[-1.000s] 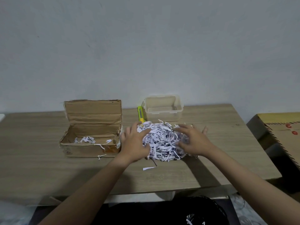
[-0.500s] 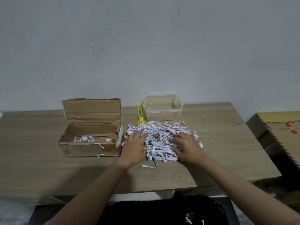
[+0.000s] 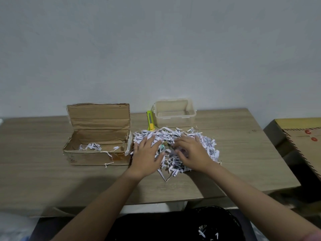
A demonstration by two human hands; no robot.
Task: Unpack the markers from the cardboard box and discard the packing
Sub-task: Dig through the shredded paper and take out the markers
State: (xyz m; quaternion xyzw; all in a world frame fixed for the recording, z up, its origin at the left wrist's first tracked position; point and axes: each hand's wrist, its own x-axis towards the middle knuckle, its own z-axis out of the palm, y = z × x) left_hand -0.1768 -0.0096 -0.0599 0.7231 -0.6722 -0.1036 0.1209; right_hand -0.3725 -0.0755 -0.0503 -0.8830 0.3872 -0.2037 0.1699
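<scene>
A pile of white shredded paper [image 3: 205, 146] lies spread on the wooden table [image 3: 234, 167], right of the open cardboard box [image 3: 99, 145]. A few shreds remain inside the box. My left hand [image 3: 145, 155] rests flat on the pile's left side, fingers apart. My right hand [image 3: 192, 153] lies on the pile's right half, fingers spread and slightly blurred. Between the hands a gap in the paper shows a small greenish and tan bit [image 3: 164, 146], perhaps a marker; too little shows to be sure.
A clear plastic container [image 3: 174, 113] stands at the back, with a yellow-green utility knife [image 3: 150, 120] beside it. A black bin [image 3: 182, 225] with a few shreds sits below the table's front edge. A cardboard piece [image 3: 298, 136] is at the right.
The heaped paper has been pressed down and spread wider across the table. Both hands moved from cupping its sides to lying on top and parting it.
</scene>
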